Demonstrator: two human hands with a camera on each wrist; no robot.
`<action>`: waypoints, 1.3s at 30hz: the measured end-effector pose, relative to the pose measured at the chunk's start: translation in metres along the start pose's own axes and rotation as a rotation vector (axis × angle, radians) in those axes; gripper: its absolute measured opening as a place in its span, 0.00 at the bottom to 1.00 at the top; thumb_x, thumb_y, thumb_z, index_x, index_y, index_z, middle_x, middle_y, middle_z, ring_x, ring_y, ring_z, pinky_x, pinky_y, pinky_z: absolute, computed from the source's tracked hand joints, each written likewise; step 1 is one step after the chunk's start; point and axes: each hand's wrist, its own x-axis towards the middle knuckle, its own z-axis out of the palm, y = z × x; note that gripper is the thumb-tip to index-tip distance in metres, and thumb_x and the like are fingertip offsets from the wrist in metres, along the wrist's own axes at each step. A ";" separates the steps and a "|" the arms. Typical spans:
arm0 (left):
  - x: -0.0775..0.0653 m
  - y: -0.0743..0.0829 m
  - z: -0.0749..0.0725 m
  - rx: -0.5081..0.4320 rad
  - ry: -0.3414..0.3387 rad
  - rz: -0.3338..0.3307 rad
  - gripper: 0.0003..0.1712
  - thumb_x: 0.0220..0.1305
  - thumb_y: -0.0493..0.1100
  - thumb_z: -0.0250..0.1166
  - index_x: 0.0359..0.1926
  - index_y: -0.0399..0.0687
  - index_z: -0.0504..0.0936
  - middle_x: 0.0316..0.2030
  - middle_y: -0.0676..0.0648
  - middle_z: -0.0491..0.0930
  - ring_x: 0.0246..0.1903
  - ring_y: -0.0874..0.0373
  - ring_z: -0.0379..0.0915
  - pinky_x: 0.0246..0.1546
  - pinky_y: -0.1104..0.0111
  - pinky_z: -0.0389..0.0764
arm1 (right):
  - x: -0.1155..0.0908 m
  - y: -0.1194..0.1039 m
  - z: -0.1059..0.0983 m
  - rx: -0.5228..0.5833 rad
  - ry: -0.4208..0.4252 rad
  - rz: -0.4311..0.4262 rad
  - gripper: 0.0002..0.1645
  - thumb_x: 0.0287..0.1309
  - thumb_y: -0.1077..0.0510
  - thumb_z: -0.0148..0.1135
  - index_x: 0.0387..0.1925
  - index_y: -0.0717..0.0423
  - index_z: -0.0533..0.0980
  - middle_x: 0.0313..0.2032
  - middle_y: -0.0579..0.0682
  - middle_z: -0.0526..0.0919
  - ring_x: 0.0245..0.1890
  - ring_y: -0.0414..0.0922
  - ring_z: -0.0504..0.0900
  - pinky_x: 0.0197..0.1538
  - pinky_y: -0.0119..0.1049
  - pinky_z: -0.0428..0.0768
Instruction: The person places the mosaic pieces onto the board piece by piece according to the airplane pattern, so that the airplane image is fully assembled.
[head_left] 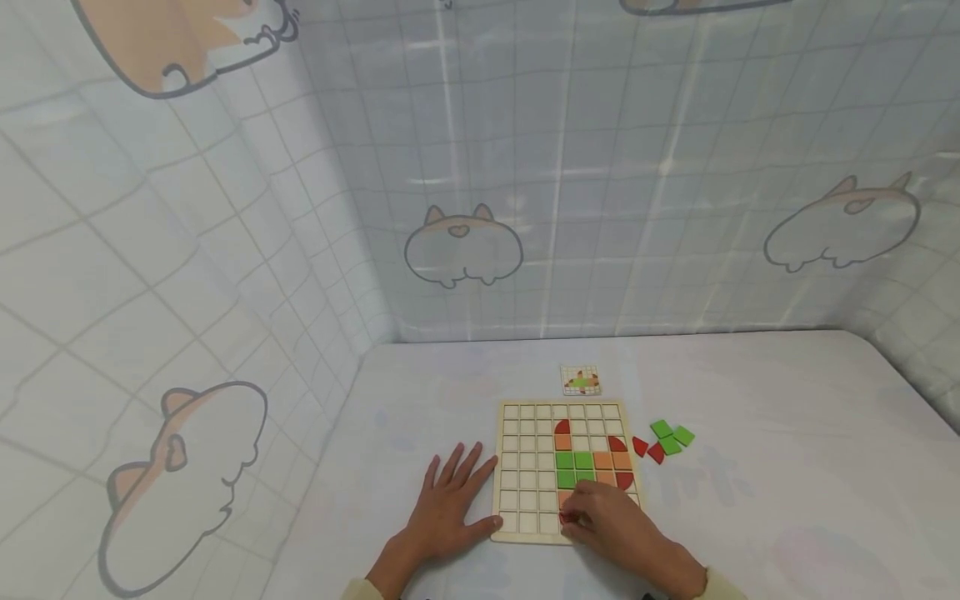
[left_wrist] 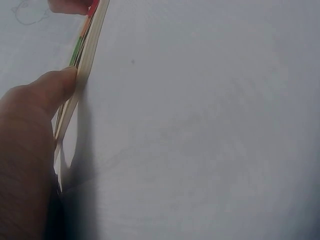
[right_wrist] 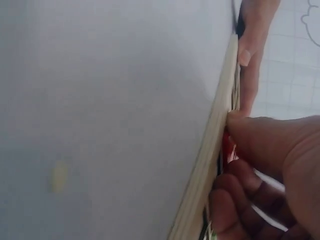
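Right hand [head_left: 611, 525], the closer to it, pinched a red piece [right_wrist: 227, 146] at the board's [head_left: 525, 538] near row, just this side of an orange square [head_left: 564, 498]; left hand [head_left: 447, 511], fingers spread, touched the board's left edge.

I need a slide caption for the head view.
Right hand pinches a red piece at the board; left hand touches the board's edge.

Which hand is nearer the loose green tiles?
The right. The right hand is over the board's near part, with the loose green tiles farther off beyond the right edge; the left hand is at the left edge, across the board.
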 end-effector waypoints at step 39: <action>0.000 0.000 -0.001 0.001 -0.001 0.000 0.47 0.64 0.77 0.44 0.77 0.63 0.54 0.77 0.50 0.47 0.75 0.45 0.37 0.66 0.39 0.42 | -0.021 0.028 -0.030 0.005 0.039 0.017 0.06 0.53 0.60 0.74 0.33 0.48 0.84 0.31 0.31 0.75 0.30 0.30 0.72 0.35 0.30 0.78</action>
